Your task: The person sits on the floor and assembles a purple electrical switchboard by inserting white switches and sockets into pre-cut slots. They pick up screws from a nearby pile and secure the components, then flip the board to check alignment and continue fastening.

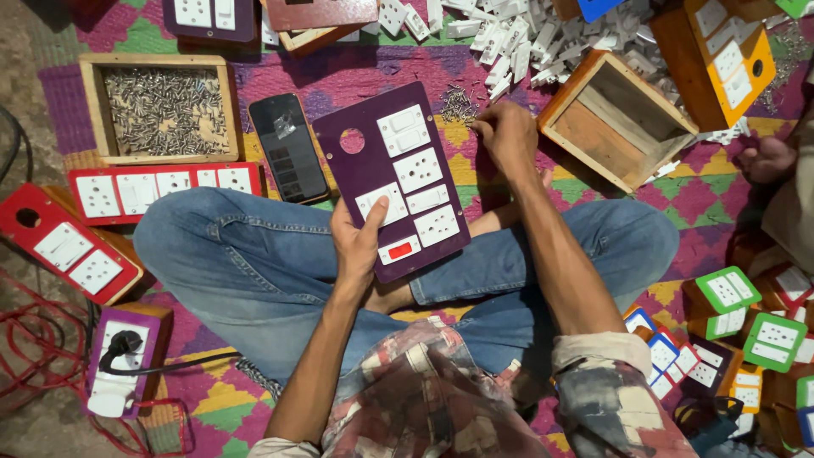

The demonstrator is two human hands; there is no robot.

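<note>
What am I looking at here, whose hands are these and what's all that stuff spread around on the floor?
This is one picture from a camera worn on a person's head, looking down at their own lap as they sit cross-legged on a patterned mat. Their left hand holds a purple switch panel fitted with white sockets and switches. Their right hand reaches to a small heap of screws on the mat. Nearby lie a phone, a wooden tray of screws, a red switch panel and an empty wooden box.

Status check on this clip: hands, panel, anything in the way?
Left hand grips purple switch panel on lap. Right hand pinching at small loose screw pile on mat. Black phone beside panel, not obstructing.
</note>
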